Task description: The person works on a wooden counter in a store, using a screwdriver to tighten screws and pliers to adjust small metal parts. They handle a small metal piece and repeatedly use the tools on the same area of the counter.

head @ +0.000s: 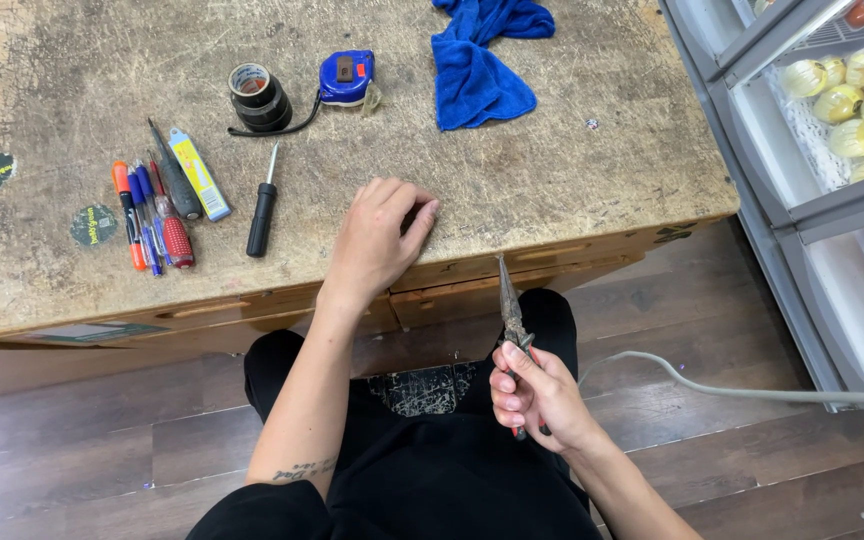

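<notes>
1. Right hand (537,395) closed on the red handles of rusty long-nose pliers (512,315), held over the lap below the desk's edge, tips pointing up and shut on nothing.
2. Left hand (377,240) lies empty, fingers loosely curled, on the worn wooden desk (552,180).
3. Black-handled screwdriver (262,215), black tape roll (257,97) and blue tape measure (345,77) lie untouched.

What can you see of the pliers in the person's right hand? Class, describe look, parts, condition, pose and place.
The pliers are long-nosed, with slim, dark, worn-looking metal jaws that taper to a point and stand closed. The handles show red where they peek out of the grip. The right hand wraps around the handles, holding the tool nearly upright, tip pointing up toward the edge of the wooden workbench. They hang in the air above the person's lap, touching nothing but the hand.
</notes>
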